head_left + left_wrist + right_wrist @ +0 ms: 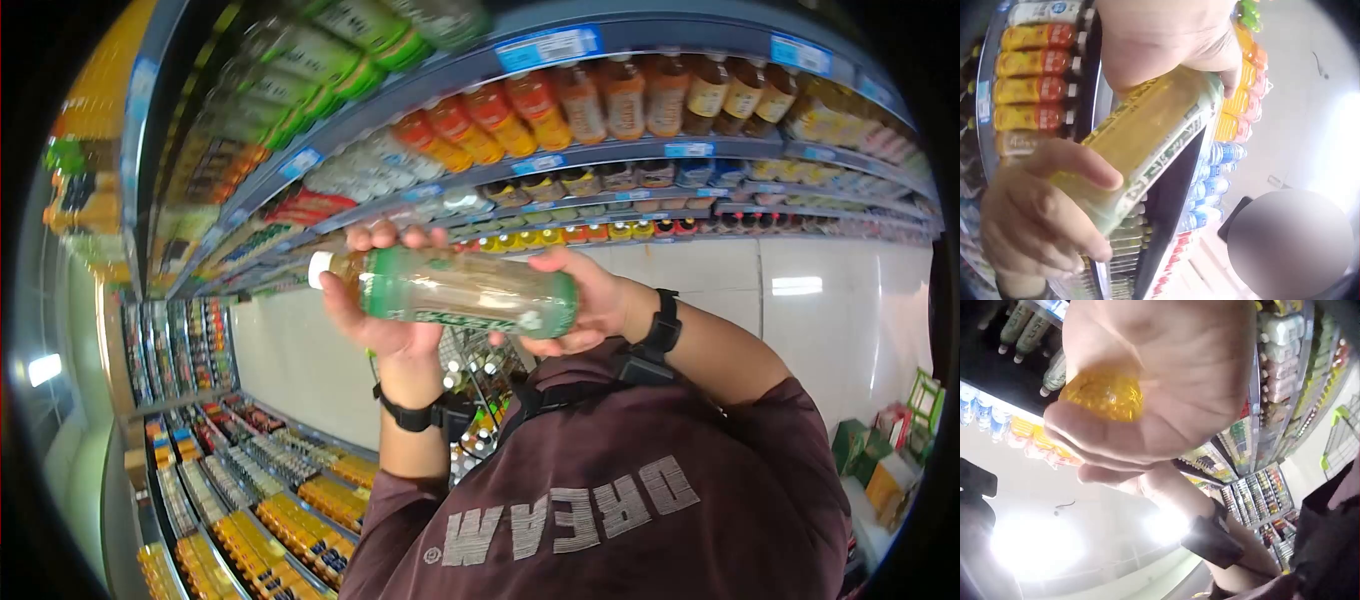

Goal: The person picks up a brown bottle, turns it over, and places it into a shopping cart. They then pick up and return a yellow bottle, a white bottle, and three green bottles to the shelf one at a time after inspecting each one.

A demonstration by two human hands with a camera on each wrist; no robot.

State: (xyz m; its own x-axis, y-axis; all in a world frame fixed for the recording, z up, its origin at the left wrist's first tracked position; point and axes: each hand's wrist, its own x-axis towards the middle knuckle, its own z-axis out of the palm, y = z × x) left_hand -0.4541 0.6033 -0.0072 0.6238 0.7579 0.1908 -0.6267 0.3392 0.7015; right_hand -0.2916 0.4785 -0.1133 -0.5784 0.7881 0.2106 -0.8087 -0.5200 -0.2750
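Note:
A plastic bottle (pixel 465 290) with a white cap, a green label and amber drink lies sideways between both hands, in front of the chest. My left hand (pixel 402 338) grips it at the capped end, with fingertips showing over the far side and the thumb near the neck. At the base, my right hand (pixel 600 292) holds it, thumb on the upper side and fingers underneath. The left wrist view shows the label's printed side panel (pixel 1163 153) running between the two hands. In the right wrist view the yellow-looking base (pixel 1107 397) sits against the palm.
Shelves of bottled drinks (pixel 620 95) with blue-edged price tags curve across the far side. More shelves of orange-yellow bottles (pixel 240 545) stand at lower left. A wire shopping cart (pixel 470 375) holding items shows below the hands. Boxes (pixel 885 485) sit at the right edge.

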